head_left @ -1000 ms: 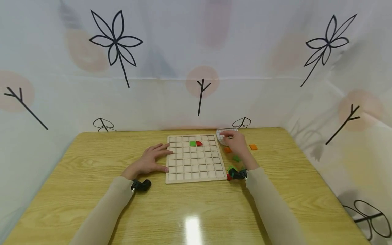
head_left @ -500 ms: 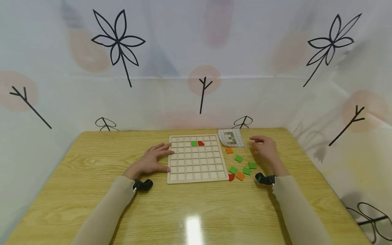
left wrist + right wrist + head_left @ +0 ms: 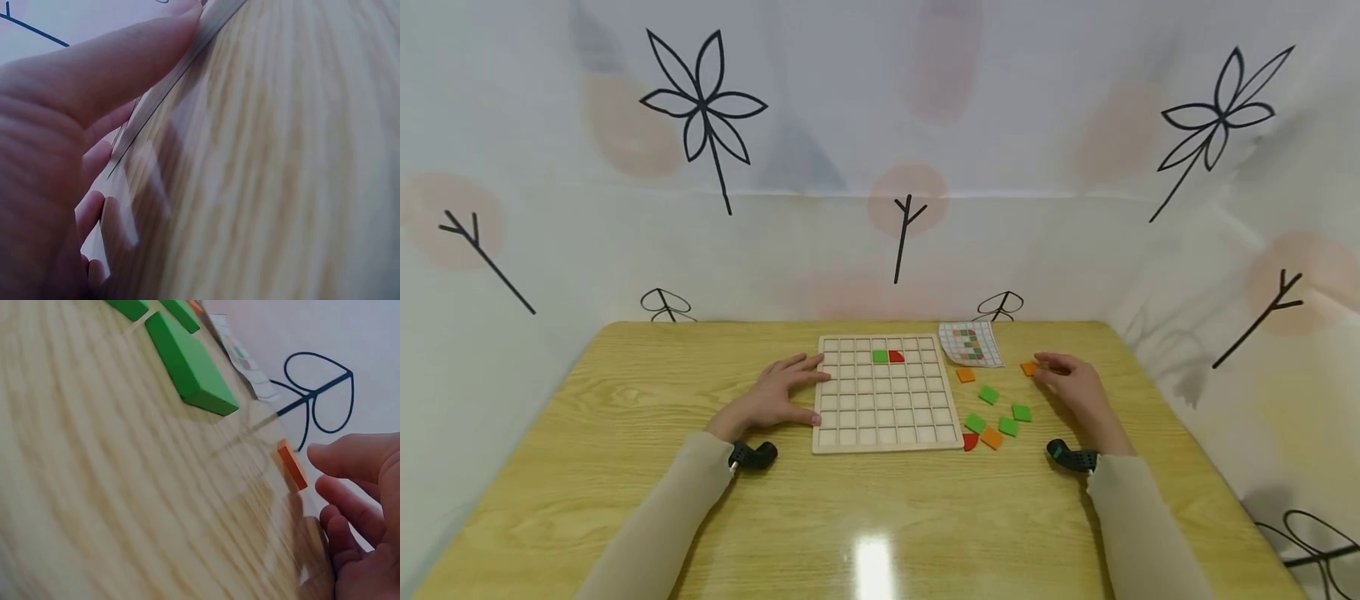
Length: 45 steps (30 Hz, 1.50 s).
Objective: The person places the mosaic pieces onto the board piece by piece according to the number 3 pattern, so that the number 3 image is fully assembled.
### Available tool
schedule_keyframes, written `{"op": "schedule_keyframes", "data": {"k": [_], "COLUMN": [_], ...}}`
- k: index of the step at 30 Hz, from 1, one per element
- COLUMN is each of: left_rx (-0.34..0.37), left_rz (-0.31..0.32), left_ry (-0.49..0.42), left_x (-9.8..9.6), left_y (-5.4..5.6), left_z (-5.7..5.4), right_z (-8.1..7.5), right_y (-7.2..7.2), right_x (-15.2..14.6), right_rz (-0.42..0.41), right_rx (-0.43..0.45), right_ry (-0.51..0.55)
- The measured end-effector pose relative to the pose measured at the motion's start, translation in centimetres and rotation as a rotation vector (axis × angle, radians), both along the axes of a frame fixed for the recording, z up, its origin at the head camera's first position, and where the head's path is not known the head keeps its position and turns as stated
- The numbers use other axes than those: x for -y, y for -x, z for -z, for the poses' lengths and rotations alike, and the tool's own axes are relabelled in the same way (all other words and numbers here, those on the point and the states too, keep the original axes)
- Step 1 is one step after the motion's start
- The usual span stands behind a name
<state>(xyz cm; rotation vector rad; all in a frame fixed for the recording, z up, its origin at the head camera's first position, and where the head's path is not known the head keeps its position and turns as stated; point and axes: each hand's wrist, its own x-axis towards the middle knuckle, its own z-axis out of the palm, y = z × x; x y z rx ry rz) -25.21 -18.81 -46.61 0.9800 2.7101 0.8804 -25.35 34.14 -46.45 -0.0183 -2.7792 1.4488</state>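
Observation:
A wooden grid board (image 3: pixel 880 417) lies on the table, with a green square tile (image 3: pixel 880 357) and a red quarter-round tile (image 3: pixel 897 357) side by side in its upper cells. My left hand (image 3: pixel 775 393) rests at the board's left edge with fingers spread; in the left wrist view the thumb (image 3: pixel 144 56) touches the rim. Beside an orange square tile (image 3: pixel 1027 368) at the right, my right hand (image 3: pixel 1078 392) has its thumb and fingertips close by. The right wrist view shows a gap between those fingers and the orange tile (image 3: pixel 292 464).
A printed pattern card (image 3: pixel 972 343) lies behind the loose tiles, its edge slightly curled. Right of the board are several green tiles (image 3: pixel 988 395), other orange tiles (image 3: pixel 992 438) and a red quarter-round tile (image 3: pixel 971 442). A patterned cloth (image 3: pixel 797 258) hangs behind the table.
My right hand has moved from over the pattern card to the right, beside the farthest-right orange tile. The left hand has stayed at the board's edge. The head view has shifted slightly.

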Motion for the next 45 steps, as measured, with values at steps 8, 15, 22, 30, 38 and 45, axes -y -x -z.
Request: {"op": "schedule_keyframes", "data": {"k": [8,15,22,30,38,45], "left_rx": [-0.011,-0.003,-0.001,0.002,0.000,0.003], "left_rz": [-0.009,0.001,-0.002,0.002,0.002,0.004], "left_ry": [-0.006,-0.006,-0.002,-0.017,-0.016,-0.012], "left_x": [0.1,0.1,0.1,0.0,-0.1,-0.1], "left_y": [-0.2,-0.1,-0.1,0.0,0.0,0.0], "left_z": [0.3,-0.1,0.0,-0.1,0.0,-0.1], "right_z": [0.4,0.5,0.5,0.5,0.3,0.5], "right_y": [0.1,0.2,0.4,0.6,0.3,0.1], "right_x": [0.8,1.4,1.4,1.2,1.1,1.0], "right_rz": [-0.004,0.011,0.010,0.014,0.036,0.058], "right_rx": [-0.007,-0.039,-0.045,-0.054,-0.034,-0.040], "right_ry": [-0.015,-0.088,-0.094,-0.103,-0.085,-0.078]}}
